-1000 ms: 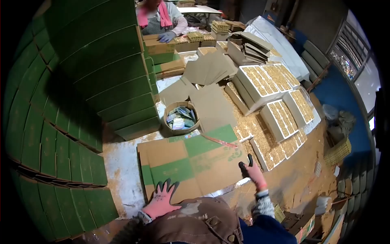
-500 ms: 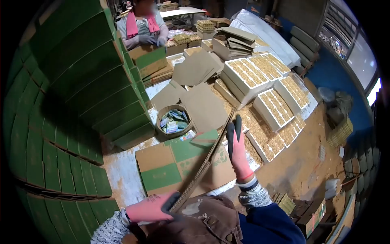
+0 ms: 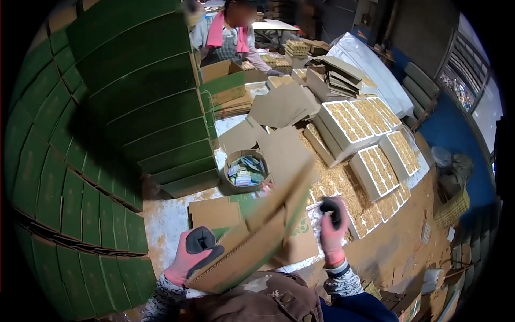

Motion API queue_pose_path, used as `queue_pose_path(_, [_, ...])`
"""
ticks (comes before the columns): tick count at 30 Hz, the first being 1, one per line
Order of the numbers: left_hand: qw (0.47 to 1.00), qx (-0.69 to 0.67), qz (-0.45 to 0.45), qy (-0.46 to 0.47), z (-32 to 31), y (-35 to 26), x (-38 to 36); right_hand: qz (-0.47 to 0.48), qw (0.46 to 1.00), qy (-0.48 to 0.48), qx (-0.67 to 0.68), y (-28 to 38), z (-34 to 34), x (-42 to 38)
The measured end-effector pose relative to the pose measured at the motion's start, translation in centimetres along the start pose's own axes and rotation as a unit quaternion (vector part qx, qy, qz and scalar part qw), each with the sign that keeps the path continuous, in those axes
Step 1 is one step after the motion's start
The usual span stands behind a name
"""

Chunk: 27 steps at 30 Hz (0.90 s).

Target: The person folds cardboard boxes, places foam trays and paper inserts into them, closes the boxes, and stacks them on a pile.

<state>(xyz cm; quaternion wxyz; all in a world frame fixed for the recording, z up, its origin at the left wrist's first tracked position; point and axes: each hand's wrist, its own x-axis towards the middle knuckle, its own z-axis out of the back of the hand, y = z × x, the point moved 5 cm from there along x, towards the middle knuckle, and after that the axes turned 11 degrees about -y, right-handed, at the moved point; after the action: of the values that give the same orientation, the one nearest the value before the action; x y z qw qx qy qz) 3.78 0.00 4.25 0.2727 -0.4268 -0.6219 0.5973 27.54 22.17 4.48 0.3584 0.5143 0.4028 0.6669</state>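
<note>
A brown-and-green folding cardboard box, partly unfolded and blurred along its upper edges, slants in front of my body. My left hand, in a pink glove with dark fingers, grips its lower left end. To the right of the box is my right hand, gloved alike, with fingers loosely curled and a gap to the thumb; nothing shows in it. Beneath the box lies a flat brown-and-green carton, partly covered. A round tub of small printed packets stands just beyond.
Stacked green boxes wall the left side. Brown cardboard sheets lie beyond the tub. White trays filled with tan bits stand at right. Across the table, a person with a pink towel stands behind an open box.
The cardboard, seen edge-on before, has turned and spread to show its sides. My right hand has left its edge and curled its fingers. My left hand has risen. The view has shifted.
</note>
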Motion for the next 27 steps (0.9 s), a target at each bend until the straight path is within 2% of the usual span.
queue_pose_path(1, [0.995, 0.048, -0.082, 0.008, -0.3, -2.4, 0.3, 0.22, 0.964, 0.087, -0.121, 3.5, -2.8, -0.7])
queue_pose_path(2, [0.991, 0.119, -0.066, 0.004, -3.0, -4.4, -0.1, 0.184, 0.977, 0.047, -0.101, 5.1, -5.0, -1.0])
queue_pose_path(3, [0.963, 0.247, -0.087, 0.062, -4.4, -4.5, 0.4, 0.157, 0.984, 0.005, -0.08, 6.1, -6.4, -0.4])
queue_pose_path(5, [0.957, 0.262, -0.104, 0.068, -3.5, -3.7, 0.4, 0.091, 0.99, -0.093, -0.046, 2.6, -6.2, 4.2])
queue_pose_path(6, [0.955, 0.267, -0.11, 0.065, -3.4, -4.5, 0.5, 0.099, 0.984, -0.125, -0.083, 2.4, -5.9, 5.5])
queue_pose_path(7, [0.955, 0.28, -0.076, 0.065, -3.6, -4.9, -0.1, 0.071, 0.986, -0.105, -0.11, 2.6, -6.3, 6.4])
queue_pose_path(8, [0.954, 0.291, -0.039, 0.064, -3.7, -4.9, -0.6, 0.041, 0.995, -0.064, -0.06, 1.4, -7.3, 6.8])
queue_pose_path(10, [0.959, 0.272, -0.057, 0.054, -3.9, -4.9, -0.7, 0.002, 0.998, 0.012, 0.068, 0.1, -9.2, 6.8])
queue_pose_path(11, [0.962, 0.256, -0.081, 0.046, -3.9, -5.1, -0.5, 0.002, 0.998, 0.015, 0.069, 0.4, -8.9, 6.6])
queue_pose_path(12, [0.977, 0.204, -0.062, 0.006, -2.9, -4.7, -0.4, -0.057, 0.99, -0.012, 0.129, 0.9, -7.9, 6.4])
queue_pose_path(13, [0.997, 0.065, -0.017, -0.042, -0.9, -3.7, -0.3, -0.114, 0.974, -0.038, 0.191, 1.3, -6.9, 6.0])
queue_pose_path(15, [0.989, 0.028, -0.029, -0.14, 1.5, -5.0, -0.1, 0.001, 0.996, 0.036, 0.082, 2.5, -4.9, 4.4])
queue_pose_path(16, [0.967, 0.123, -0.157, -0.158, 1.0, -5.4, 0.8, 0.113, 0.985, 0.127, 0.019, 4.3, -5.6, 3.2])
queue_pose_path(17, [0.857, 0.388, -0.301, -0.158, -0.6, -6.4, 0.8, 0.195, 0.95, 0.241, -0.044, 5.7, -7.3, 1.9])
queue_pose_path(18, [0.902, 0.389, -0.185, -0.028, -1.4, -4.2, 2.3, 0.242, 0.924, 0.283, -0.086, 6.9, -9.5, 0.3])
queue_pose_path(19, [0.918, 0.377, -0.071, 0.102, -2.1, -1.5, 3.4, 0.221, 0.896, 0.374, -0.097, 5.7, -12.3, -1.2])
queue_pose_path(20, [0.847, 0.477, -0.085, 0.219, -2.0, 0.0, 2.8, 0.235, 0.842, 0.458, -0.162, 2.6, -14.4, -2.7])
queue_pose_path(21, [0.862, 0.393, -0.087, 0.308, -1.6, -0.7, 1.5, 0.297, 0.798, 0.48, -0.211, -1.1, -14.8, -4.2])
queue_pose_path(23, [0.83, 0.398, -0.063, 0.386, -1.3, -4.7, -1.8, 0.259, 0.773, 0.518, -0.26, -0.7, -14.6, -3.6])
queue_pose_path(24, [0.762, 0.516, -0.143, 0.365, -0.8, -3.1, -1.6, 0.235, 0.79, 0.531, -0.197, -0.9, -14.4, -3.1])
queue_pose_path(25, [0.938, 0.284, -0.009, 0.2, 1.1, -2.2, -0.4, 0.207, 0.801, 0.546, -0.13, 0.3, -14.4, -2.6])
queue_pose_path(26, [0.932, 0.356, -0.065, 0.032, 2.3, -1.6, 0.4, 0.146, 0.742, 0.613, -0.231, 0.1, -14.6, -0.9])
queue_pose_path(27, [0.888, 0.422, -0.121, -0.138, 3.1, -2.2, 0.9, 0.265, 0.753, 0.581, -0.156, 6.0, -14.3, 2.1])
